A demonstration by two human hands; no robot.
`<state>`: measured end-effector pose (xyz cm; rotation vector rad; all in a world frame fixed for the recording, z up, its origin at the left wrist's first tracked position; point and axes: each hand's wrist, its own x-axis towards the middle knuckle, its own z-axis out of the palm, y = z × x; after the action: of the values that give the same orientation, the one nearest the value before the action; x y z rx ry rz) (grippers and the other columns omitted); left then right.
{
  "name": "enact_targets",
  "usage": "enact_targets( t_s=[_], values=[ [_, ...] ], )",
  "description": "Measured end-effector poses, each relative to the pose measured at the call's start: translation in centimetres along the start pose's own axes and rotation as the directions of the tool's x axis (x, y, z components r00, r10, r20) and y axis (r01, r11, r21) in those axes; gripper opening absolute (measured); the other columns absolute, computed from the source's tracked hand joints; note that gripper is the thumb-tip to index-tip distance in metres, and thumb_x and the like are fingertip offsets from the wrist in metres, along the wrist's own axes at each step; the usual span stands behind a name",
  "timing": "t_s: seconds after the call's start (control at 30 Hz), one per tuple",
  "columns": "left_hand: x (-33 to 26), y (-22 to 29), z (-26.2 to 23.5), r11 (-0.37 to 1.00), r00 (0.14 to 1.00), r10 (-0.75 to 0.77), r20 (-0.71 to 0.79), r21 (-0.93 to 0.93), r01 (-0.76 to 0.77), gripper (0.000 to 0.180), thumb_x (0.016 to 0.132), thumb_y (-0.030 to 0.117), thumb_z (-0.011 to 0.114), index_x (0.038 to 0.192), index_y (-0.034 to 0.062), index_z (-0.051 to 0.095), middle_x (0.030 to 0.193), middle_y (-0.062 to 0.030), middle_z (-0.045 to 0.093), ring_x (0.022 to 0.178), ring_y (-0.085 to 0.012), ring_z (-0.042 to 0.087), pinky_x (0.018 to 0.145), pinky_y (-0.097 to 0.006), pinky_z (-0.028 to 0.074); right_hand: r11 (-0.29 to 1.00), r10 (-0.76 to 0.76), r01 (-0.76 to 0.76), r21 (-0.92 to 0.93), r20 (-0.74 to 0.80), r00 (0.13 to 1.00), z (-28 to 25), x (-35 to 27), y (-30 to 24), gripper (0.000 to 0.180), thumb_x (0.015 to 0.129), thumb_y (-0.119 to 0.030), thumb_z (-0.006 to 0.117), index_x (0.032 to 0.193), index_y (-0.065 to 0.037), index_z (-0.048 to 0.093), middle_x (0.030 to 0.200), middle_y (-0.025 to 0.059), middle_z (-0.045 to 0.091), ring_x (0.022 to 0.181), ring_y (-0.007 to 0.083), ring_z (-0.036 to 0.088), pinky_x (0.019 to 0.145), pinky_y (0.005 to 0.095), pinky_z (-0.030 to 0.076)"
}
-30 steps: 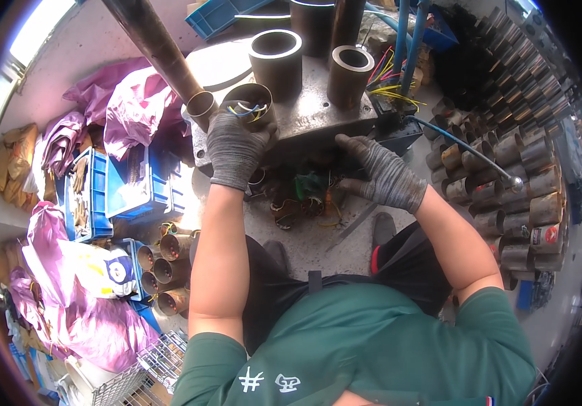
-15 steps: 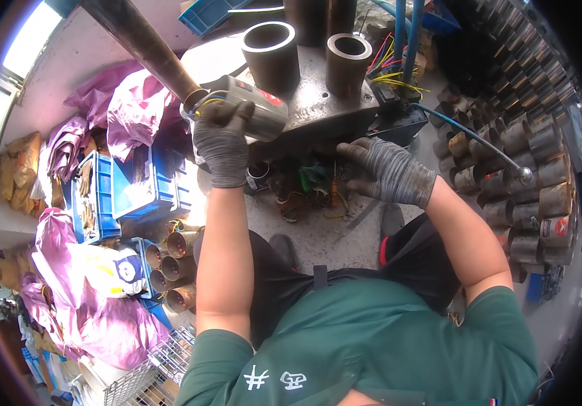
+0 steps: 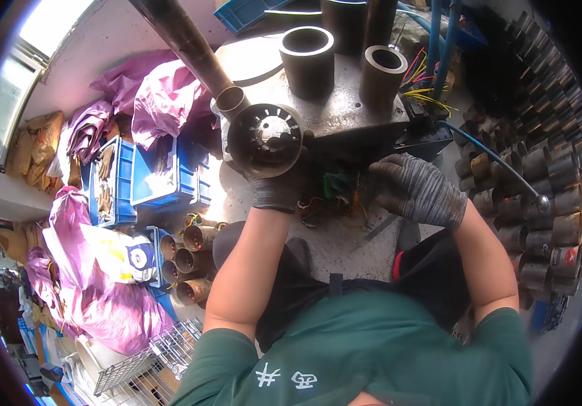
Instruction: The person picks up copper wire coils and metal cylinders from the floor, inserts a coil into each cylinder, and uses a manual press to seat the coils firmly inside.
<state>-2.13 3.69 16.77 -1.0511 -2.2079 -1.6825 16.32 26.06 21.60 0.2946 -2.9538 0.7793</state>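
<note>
My left hand [image 3: 278, 192], in a grey work glove, holds a short metal motor housing [image 3: 243, 145]. Its round open end faces up toward me and shows a slotted ring around a bright centre. The housing and shadow hide most of those fingers. My right hand [image 3: 433, 193], gloved alike, hovers in front of the workbench edge with thumb and fingers apart and nothing in it. Behind the housing leans a long metal tube [image 3: 186, 44], whose lower end is close to the housing's rim. On the metal workbench [image 3: 355, 111] stand a wide thick-walled sleeve [image 3: 306, 68] and a narrower sleeve [image 3: 382, 78].
Blue crates [image 3: 155, 183] and pink sacks [image 3: 111, 298] fill the left side, with several metal cylinders [image 3: 196, 260] stacked nearby. Rows of metal housings [image 3: 541, 203] stand at the right, beside a blue hose [image 3: 490, 152]. Coloured wires [image 3: 426, 95] lie by the bench's right end.
My left hand has turned the housing from lying sideways, wires toward the tube, to open end up, and lowered it slightly. The view has shifted. My right hand stays empty.
</note>
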Motion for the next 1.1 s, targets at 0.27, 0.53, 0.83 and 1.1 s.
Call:
enact_targets(
  t_s=[0.27,0.53,0.83,1.1],
  values=[
    [-2.6,-5.6,2.9,0.943,0.940,-0.140,0.311,0.331,0.031,0.041,0.105,0.028,0.054,0.140,0.0081,0.053,0.135,-0.0119,0.060,0.125,-0.0256,0.060,0.104,-0.043,0.055,0.997,-0.062,0.068,0.037,-0.145,0.988,0.3,1.1,-1.4,0.049,0.087,-0.026,0.082,0.127,-0.003,0.068,0.124,0.0182,0.068,0.109,0.0369,0.070,0.094,0.0427,0.059],
    [-2.6,2.1,3.7,-0.374,0.683,-0.389,0.618,-0.784,0.496,0.091,0.092,0.083,0.043,0.146,0.0108,0.049,0.144,-0.0142,0.057,0.133,-0.0336,0.056,0.113,-0.050,0.049,0.928,-0.372,0.329,-0.174,-0.470,0.801,1.1,2.7,-1.3,0.096,0.081,-0.040,0.088,0.158,-0.014,0.037,0.155,0.0214,0.043,0.138,0.0409,0.051,0.110,0.0502,0.051],
    [-3.6,2.2,6.7,-0.217,0.761,-0.419,0.495,-0.869,0.445,0.071,0.098,0.058,0.064,0.140,0.0002,0.054,0.128,-0.0186,0.065,0.117,-0.0296,0.065,0.107,-0.044,0.052,0.955,-0.247,0.121,-0.272,-0.501,0.829,1.1,3.7,-0.4,0.105,0.068,-0.024,0.092,0.157,-0.013,0.039,0.143,0.0188,0.049,0.130,0.0387,0.054,0.110,0.0492,0.048],
    [-2.8,1.0,8.5,0.452,0.773,-0.525,0.355,-0.653,0.607,0.026,0.105,0.028,0.062,0.118,0.0054,0.062,0.100,-0.0073,0.066,0.093,-0.0136,0.066,0.082,-0.033,0.056,0.815,0.141,0.322,0.482,-0.703,0.697,-5.8,10.4,2.0,0.080,0.081,-0.017,0.093,0.147,-0.008,0.048,0.136,0.0069,0.055,0.122,0.0222,0.058,0.105,0.0389,0.052]
  ],
)
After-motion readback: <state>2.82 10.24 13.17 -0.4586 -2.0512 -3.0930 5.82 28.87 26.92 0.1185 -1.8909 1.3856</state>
